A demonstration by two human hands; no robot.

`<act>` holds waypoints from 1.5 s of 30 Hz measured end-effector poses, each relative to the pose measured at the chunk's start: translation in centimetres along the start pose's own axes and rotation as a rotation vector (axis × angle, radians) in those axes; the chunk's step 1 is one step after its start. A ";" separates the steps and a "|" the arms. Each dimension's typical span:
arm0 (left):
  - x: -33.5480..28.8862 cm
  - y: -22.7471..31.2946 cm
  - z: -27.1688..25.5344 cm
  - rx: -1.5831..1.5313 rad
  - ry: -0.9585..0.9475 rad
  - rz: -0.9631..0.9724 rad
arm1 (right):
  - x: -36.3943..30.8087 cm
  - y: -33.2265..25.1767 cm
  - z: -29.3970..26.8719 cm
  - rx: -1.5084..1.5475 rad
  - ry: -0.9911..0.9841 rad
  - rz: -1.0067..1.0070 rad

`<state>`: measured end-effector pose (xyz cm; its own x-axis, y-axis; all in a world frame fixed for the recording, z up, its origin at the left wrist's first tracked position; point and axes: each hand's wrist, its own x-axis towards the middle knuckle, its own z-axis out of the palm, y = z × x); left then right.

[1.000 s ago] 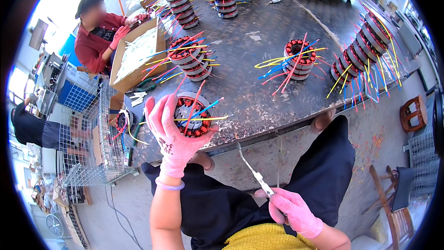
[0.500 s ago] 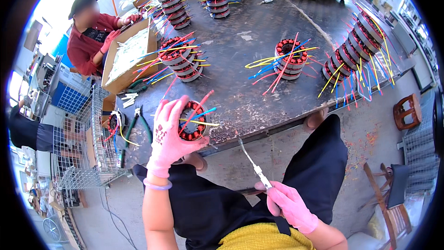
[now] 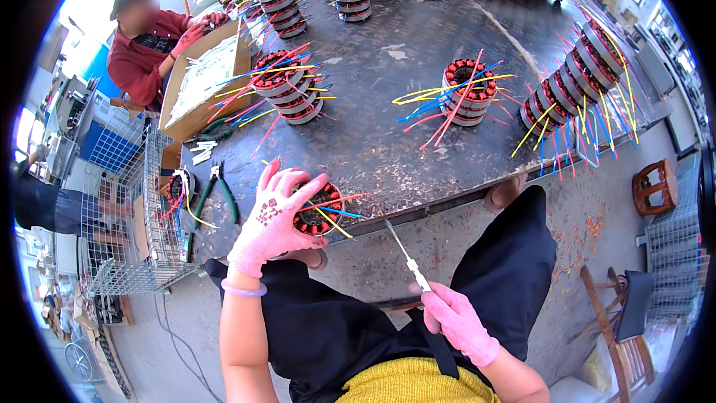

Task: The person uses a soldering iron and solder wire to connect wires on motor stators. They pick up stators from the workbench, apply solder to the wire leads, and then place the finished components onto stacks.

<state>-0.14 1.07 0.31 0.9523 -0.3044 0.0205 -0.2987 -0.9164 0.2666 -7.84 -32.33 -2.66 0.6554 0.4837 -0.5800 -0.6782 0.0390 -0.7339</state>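
My left hand (image 3: 272, 224), in a pink glove, holds a motor stator (image 3: 311, 223) by its side at the table's front edge, fingers and thumb around the ring. Red windings line the stator's inside, and red, blue and yellow lead wires stick out to the right. Below and to the right, my gloved right hand (image 3: 461, 322) is closed on the grip of a slim tool (image 3: 417, 273) with a white middle and a thin metal shaft. The tool's tip points up and left, apart from the stator. Its exact kind cannot be told.
On the dark table (image 3: 388, 112) stand stator stacks at left (image 3: 291, 98), middle (image 3: 468, 114) and a leaning one at right (image 3: 573, 78). Green-handled pliers (image 3: 226, 198) lie near a small stator (image 3: 177, 188). A co-worker (image 3: 142, 60) handles something by a cardboard box (image 3: 235, 78).
My left hand has turned the stator clockwise, so its wires now point right and down instead of up. The right hand with the tool shifted slightly left. The co-worker's hands moved closer together.
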 end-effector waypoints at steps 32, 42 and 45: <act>0.5 -0.2 -0.2 -0.023 0.044 0.093 | 0.6 1.2 0.6 -0.040 -0.032 -0.043; 0.3 -0.4 -0.1 -0.012 0.032 0.095 | 0.4 0.8 0.7 -0.041 -0.048 -0.021; 0.3 -0.5 -0.1 -0.016 0.030 0.094 | 0.4 0.7 0.7 -0.084 -0.049 -0.033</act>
<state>0.28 1.50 0.28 0.9217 -0.3805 0.0749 -0.3858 -0.8798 0.2776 -8.27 -31.52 -3.13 0.6588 0.5258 -0.5382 -0.6248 -0.0162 -0.7806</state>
